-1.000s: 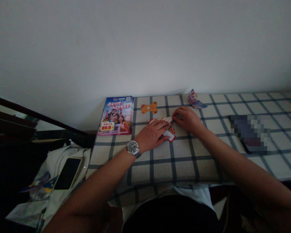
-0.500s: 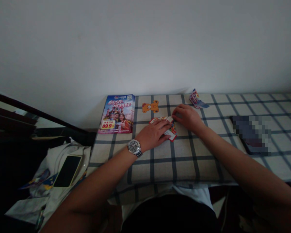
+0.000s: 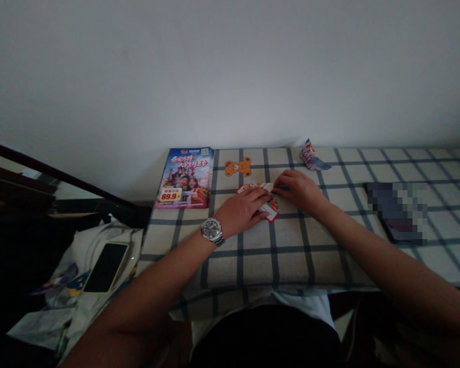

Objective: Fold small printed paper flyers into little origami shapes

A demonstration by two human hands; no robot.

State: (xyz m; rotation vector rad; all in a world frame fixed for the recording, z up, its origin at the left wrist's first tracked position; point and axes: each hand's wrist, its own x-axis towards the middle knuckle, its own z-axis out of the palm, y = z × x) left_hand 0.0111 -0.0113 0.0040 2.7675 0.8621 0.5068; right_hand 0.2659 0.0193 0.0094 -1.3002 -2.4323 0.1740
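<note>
A small piece of folded printed paper (image 3: 271, 210), coloured with a red edge and a pale flap, lies on the checked tablecloth. My left hand (image 3: 245, 208), with a metal watch (image 3: 212, 230) on the wrist, rests flat across it, fingers stretched out and covering much of the sheet. At the paper's upper right corner, the fingers of my right hand (image 3: 296, 190) are bent together in a pinch on its edge. Just beyond the paper is a flat orange bear cutout (image 3: 237, 167). A folded paper piece (image 3: 313, 157) stands behind my right hand.
A stack of colourful flyers (image 3: 186, 179) sits at the table's left end. On the right lies a dark, partly blurred flat object (image 3: 398, 212). Left of the table, a phone (image 3: 106, 267) rests on white bags (image 3: 72, 301). A wall (image 3: 230, 76) closes off the back.
My right hand has shifted slightly down and to the right at the paper's edge, its fingers more curled. My left hand stays flat on the paper.
</note>
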